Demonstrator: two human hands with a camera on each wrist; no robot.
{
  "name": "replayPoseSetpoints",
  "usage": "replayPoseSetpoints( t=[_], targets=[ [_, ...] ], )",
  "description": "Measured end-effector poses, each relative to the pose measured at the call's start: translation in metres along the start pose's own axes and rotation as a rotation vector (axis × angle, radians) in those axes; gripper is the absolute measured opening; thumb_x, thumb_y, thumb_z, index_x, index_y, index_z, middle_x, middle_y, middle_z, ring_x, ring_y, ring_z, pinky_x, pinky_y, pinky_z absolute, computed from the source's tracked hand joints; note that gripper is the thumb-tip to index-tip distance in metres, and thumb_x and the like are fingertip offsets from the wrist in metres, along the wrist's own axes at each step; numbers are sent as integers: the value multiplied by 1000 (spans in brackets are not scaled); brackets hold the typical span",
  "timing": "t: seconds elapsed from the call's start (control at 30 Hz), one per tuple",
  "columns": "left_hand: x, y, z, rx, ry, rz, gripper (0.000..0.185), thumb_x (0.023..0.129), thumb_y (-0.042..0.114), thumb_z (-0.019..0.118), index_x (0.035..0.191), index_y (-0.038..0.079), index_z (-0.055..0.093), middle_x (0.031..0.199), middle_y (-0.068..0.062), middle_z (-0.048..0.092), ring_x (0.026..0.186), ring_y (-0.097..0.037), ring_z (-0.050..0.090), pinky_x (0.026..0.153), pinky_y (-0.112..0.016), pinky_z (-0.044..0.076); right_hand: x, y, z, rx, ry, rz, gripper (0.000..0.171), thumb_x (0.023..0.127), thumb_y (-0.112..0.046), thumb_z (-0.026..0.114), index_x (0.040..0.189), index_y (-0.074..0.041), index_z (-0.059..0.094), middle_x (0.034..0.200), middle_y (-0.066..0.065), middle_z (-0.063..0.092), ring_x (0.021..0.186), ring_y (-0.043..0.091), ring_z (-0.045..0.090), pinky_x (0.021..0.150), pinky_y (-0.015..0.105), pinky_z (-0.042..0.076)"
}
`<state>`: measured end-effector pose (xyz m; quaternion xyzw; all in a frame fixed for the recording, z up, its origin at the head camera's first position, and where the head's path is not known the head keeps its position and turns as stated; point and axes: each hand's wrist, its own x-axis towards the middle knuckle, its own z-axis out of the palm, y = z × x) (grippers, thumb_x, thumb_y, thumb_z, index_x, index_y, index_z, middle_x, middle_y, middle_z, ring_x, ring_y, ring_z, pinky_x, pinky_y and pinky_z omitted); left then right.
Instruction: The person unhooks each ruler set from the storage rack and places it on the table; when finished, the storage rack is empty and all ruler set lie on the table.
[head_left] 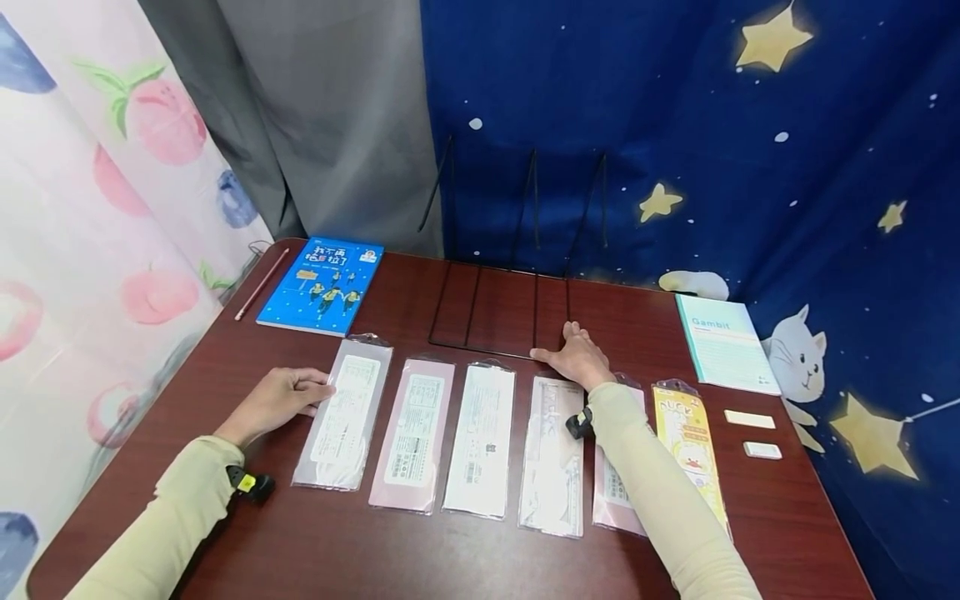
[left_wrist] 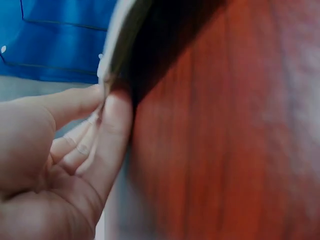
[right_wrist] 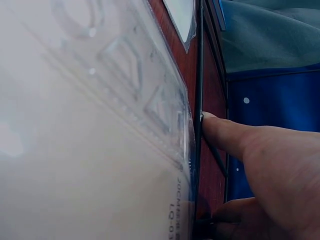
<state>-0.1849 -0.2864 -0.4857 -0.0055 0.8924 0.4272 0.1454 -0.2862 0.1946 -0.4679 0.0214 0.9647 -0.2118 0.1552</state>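
Observation:
Several long flat plastic-wrapped packs lie side by side on a dark red table. My left hand is at the left edge of the leftmost pack. In the left wrist view, thumb and fingers pinch that pack's edge, slightly raised. My right hand lies flat with straight fingers on the table, just past the top of the fourth pack. Its index finger touches the front wire of a black wire rack.
A blue picture book and a pencil lie at the back left. A pale "Gambit" booklet and two small white blocks sit at the right. A yellow pack ends the row. Curtains hang close behind.

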Motion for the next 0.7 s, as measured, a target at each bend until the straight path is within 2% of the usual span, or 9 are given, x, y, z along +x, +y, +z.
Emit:
replayPoseSetpoints(
  t=[0.13,0.27,0.47,0.6,0.7],
  targets=[
    [0,7,3,60,31,-12,40,98,26,73,125,-4,71,104,-18,79,77,-14,72,71,-25,61,-2,2,1,4,0,-3,107,92,-62,66,166,-3,16,173,21,13,156,44,28,119,66,33],
    [-3,14,7,127,77,-49,39,95,28,76,119,-2,73,93,-13,80,73,-13,71,71,-29,60,-4,5,1,4,-5,-3,106,93,-62,66,166,-2,16,173,22,13,155,45,29,118,66,34],
    [-5,21,5,197,139,-78,44,92,33,80,116,-3,73,88,-12,80,74,-17,70,71,-38,59,0,6,-1,12,-18,6,107,93,-62,65,166,-3,14,174,20,9,160,41,20,121,66,30],
    [-3,26,1,258,258,-33,51,96,41,73,121,-3,69,104,-23,76,91,-34,70,81,-53,58,5,3,2,36,-22,-10,107,94,-61,65,166,-2,12,175,20,7,161,40,14,123,65,27],
    [2,35,1,291,333,47,67,99,50,65,140,-2,57,135,-31,62,122,-47,59,100,-67,50,6,3,5,102,-11,-33,105,96,-60,63,167,-5,9,175,18,5,162,39,8,126,62,21]
  ],
)
